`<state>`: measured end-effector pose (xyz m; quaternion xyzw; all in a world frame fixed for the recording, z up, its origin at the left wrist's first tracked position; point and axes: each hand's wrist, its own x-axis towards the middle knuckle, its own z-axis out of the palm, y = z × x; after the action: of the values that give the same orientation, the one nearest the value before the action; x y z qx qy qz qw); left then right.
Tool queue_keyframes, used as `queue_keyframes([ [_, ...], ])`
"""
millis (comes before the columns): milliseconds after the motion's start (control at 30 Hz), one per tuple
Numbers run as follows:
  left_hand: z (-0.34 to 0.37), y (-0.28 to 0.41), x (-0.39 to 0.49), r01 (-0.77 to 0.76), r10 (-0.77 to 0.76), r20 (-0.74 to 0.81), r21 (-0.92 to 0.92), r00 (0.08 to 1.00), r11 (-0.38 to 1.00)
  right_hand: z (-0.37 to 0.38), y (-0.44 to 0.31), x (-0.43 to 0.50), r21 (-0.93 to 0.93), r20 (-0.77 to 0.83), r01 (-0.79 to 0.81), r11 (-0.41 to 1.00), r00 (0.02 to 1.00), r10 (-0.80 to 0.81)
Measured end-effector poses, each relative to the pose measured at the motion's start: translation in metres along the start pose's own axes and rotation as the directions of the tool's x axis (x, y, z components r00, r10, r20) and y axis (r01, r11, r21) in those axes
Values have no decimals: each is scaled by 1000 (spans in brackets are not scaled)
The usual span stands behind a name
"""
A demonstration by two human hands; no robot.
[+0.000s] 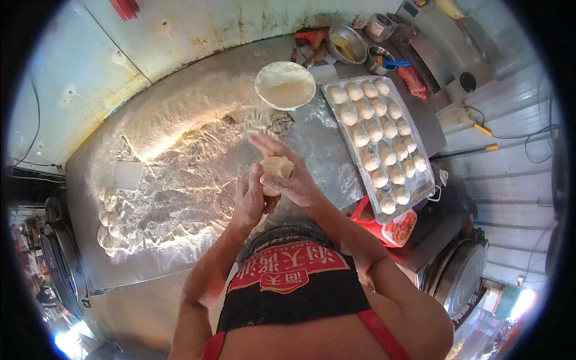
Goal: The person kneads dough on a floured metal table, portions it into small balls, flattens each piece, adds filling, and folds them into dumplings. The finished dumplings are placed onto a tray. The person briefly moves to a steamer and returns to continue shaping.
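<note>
A lump of pale dough (pixel 278 166) is held between both hands, above the front of a floured steel worktable (pixel 324 153). My left hand (pixel 250 193) cups its left side, with the thumb resting against it. From the other side my right hand (pixel 292 177) presses on it, thumb across the lump and fingers stretched forward. A long, thick slab of dough (pixel 175 119) lies dusted in flour along the back left. On the right, a tray (pixel 416 191) holds rows of round dough balls (pixel 388 155). The undersides of the hands are hidden.
A bowl of flour (pixel 285 85) stands at the back. A pale flat scraper (pixel 128 175) lies at left amid loose flour. Behind the tray are a steel bowl (pixel 347 44) and a smaller one with a blue-handled tool (pixel 396 63). A red container (pixel 398 231) sits below the tray's near end.
</note>
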<state>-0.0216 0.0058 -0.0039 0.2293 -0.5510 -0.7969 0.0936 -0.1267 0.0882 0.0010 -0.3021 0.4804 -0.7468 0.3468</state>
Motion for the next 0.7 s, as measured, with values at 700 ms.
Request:
queue_keyframes([
  [700, -74, -70, 5, -201, 376, 9, 857, 927, 474, -111, 78, 0, -967, -237, -200, -156, 932, 276],
])
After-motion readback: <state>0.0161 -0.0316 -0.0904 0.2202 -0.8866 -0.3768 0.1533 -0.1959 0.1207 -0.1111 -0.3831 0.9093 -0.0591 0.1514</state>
